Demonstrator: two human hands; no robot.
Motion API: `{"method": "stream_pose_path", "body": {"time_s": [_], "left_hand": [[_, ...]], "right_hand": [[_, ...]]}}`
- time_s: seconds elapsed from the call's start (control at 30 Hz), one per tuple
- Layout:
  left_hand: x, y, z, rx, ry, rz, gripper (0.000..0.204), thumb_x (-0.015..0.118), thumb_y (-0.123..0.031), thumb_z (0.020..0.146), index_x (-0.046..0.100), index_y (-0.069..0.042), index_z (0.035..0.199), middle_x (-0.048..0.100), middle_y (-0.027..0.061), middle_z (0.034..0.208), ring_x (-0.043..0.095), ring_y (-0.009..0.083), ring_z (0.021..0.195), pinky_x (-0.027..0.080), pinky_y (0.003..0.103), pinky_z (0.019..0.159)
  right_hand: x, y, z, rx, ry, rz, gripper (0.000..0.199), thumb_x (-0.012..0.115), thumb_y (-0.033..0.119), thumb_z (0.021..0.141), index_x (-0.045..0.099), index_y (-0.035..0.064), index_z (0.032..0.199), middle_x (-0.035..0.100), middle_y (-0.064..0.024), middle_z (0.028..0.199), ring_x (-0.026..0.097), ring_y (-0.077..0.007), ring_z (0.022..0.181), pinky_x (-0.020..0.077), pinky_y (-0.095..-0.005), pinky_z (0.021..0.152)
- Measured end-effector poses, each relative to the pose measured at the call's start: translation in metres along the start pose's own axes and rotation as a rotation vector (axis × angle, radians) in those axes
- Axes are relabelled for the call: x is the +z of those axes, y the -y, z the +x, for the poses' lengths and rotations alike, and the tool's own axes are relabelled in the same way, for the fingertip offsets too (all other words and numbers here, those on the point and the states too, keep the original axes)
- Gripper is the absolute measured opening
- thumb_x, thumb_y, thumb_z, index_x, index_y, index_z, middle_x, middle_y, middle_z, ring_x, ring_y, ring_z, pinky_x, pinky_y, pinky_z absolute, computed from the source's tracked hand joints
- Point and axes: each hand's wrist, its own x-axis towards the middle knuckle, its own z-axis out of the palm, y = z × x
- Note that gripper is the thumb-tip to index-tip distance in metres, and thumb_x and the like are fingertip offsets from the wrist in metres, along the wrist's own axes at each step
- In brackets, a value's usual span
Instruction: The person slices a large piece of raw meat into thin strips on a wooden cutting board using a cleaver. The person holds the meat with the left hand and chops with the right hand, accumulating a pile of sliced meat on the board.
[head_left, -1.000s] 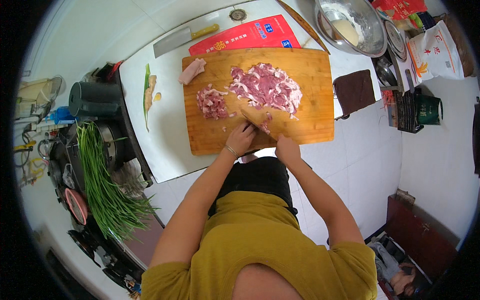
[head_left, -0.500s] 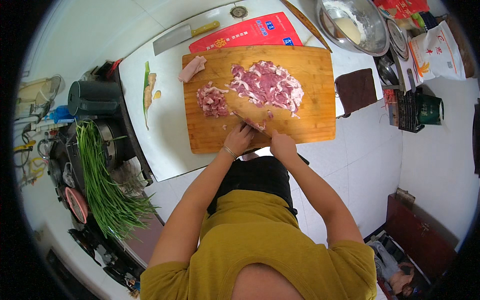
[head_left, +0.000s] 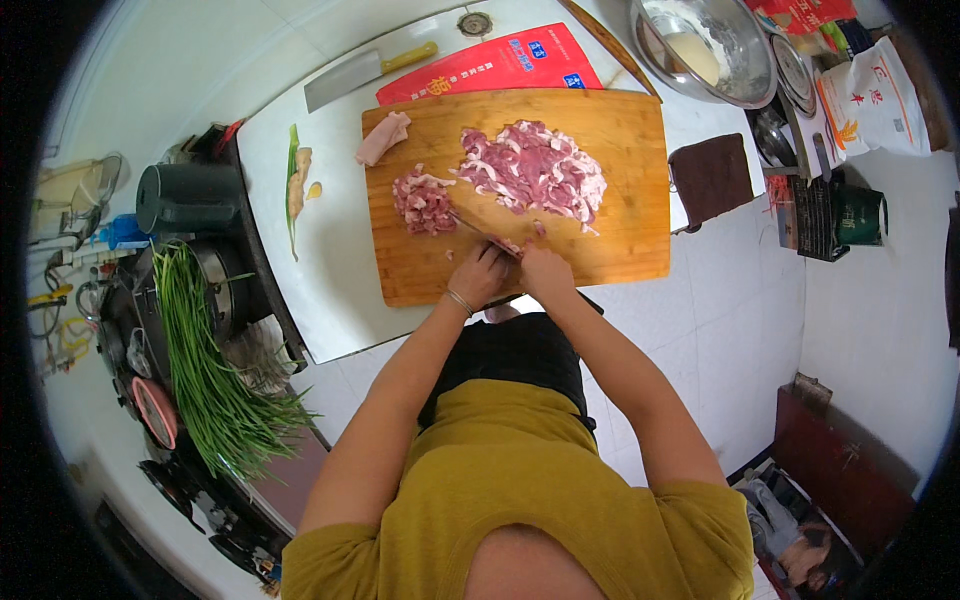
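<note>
A wooden cutting board (head_left: pixel 620 230) lies on the white counter. On it are a big pile of sliced raw meat (head_left: pixel 530 170), a smaller heap of cut meat (head_left: pixel 425 200) and a pale chunk (head_left: pixel 383 138) at the far left corner. My left hand (head_left: pixel 478 278) presses a small piece of meat (head_left: pixel 507 245) onto the board's near edge. My right hand (head_left: pixel 547 275), right beside it, grips a knife (head_left: pixel 470 225) whose thin blade points toward the small heap.
A cleaver with a yellow handle (head_left: pixel 345 85) and a red packet (head_left: pixel 490 65) lie behind the board. A metal bowl (head_left: pixel 700 40), a brown cloth (head_left: pixel 712 175) and a white bag (head_left: pixel 880 95) are to the right. Green chives (head_left: pixel 200 370) and a black pot (head_left: pixel 185 195) are at the left.
My right hand has slid up and left until it is against my left hand, bringing the knife blade over the board. My left hand has barely moved.
</note>
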Motion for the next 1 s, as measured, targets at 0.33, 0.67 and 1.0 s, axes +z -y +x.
{"method": "stream_pose_path", "body": {"time_s": [0.33, 0.67, 1.0], "left_hand": [[-0.013, -0.006, 0.004, 0.002, -0.061, -0.024, 0.023, 0.061, -0.015, 0.074, 0.063, -0.006, 0.096, 0.053, 0.0097, 0.107, 0.047, 0.0288, 0.107, 0.041, 0.036, 0.093], [-0.010, -0.006, 0.000, 0.038, -0.114, 0.019, 0.027, 0.060, -0.014, 0.075, 0.062, -0.009, 0.101, 0.050, 0.0081, 0.111, 0.047, 0.0267, 0.107, 0.044, 0.034, 0.089], [-0.007, -0.007, -0.006, -0.064, -0.096, -0.064, 0.025, 0.062, -0.013, 0.073, 0.061, -0.006, 0.097, 0.052, 0.0099, 0.110, 0.050, 0.0288, 0.103, 0.047, 0.036, 0.083]], "right_hand": [[0.011, -0.025, -0.017, 0.002, -0.087, 0.006, 0.013, 0.052, 0.009, 0.076, 0.055, 0.0017, 0.087, 0.062, -0.0219, 0.075, 0.062, -0.0381, 0.072, 0.0492, -0.0483, 0.065], [-0.014, -0.048, -0.016, 0.090, -0.079, 0.080, 0.025, 0.055, 0.010, 0.075, 0.058, 0.0005, 0.098, 0.062, -0.0230, 0.075, 0.061, -0.0388, 0.069, 0.0479, -0.0500, 0.062], [-0.003, -0.012, -0.031, 0.018, -0.085, 0.030, 0.012, 0.050, 0.009, 0.076, 0.054, 0.0020, 0.084, 0.061, -0.0222, 0.070, 0.061, -0.0388, 0.066, 0.0486, -0.0492, 0.061]]}}
